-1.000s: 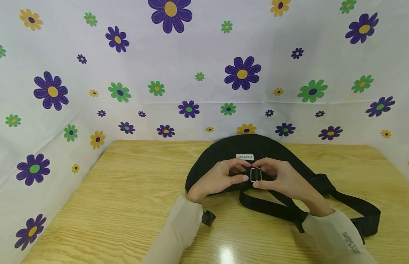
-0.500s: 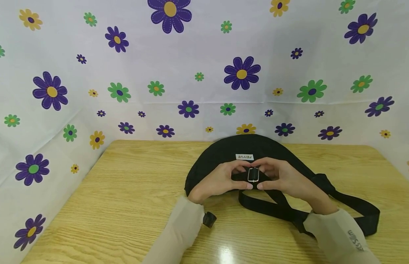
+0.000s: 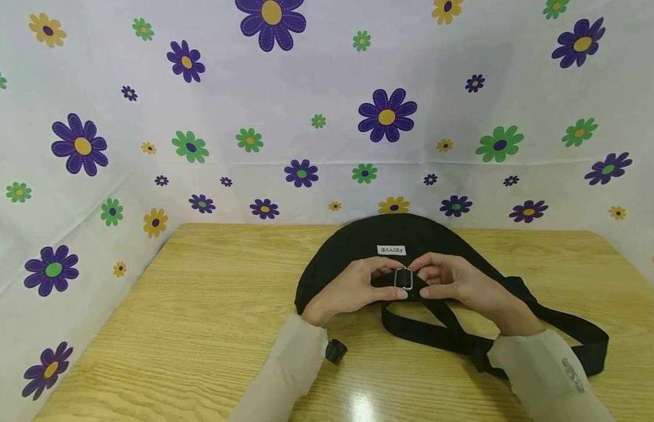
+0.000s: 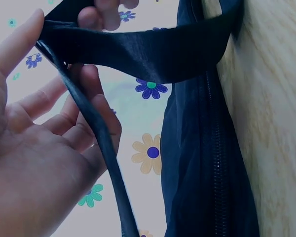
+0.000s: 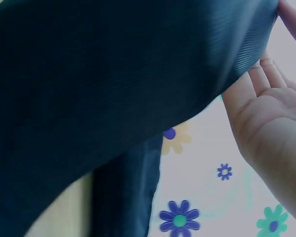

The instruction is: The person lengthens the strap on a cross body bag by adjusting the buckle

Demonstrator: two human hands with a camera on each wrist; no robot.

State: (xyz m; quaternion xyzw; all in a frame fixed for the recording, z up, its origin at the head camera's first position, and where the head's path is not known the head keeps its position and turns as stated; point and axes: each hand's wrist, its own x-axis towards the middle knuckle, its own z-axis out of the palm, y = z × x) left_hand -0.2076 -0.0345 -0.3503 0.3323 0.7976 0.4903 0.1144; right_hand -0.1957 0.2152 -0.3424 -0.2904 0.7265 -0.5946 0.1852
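A black waist bag (image 3: 385,234) with a small white label lies at the back of the table. In front of it, a silver metal slider buckle (image 3: 404,279) sits on the bag's black strap (image 3: 432,334). My left hand (image 3: 348,287) pinches the buckle, thumb at the lower edge and forefinger at the upper. Just right of the buckle, my right hand (image 3: 459,281) holds the strap by its edges between thumb and forefinger. In the right wrist view the wide strap (image 5: 138,74) hides part of that hand (image 5: 276,108). The left wrist view shows the strap (image 4: 138,52) looping away from my left hand (image 4: 44,133).
A black plastic clip end (image 3: 336,351) lies beside the left sleeve. More strap (image 3: 575,334) loops over the wooden table (image 3: 216,316) at the right. A white cloth with printed flowers (image 3: 327,88) hangs behind the table.
Both hands first slid slightly left with the buckle, thumbs moving to its lower edge. My right hand has since drawn a little to the right, away from the buckle.
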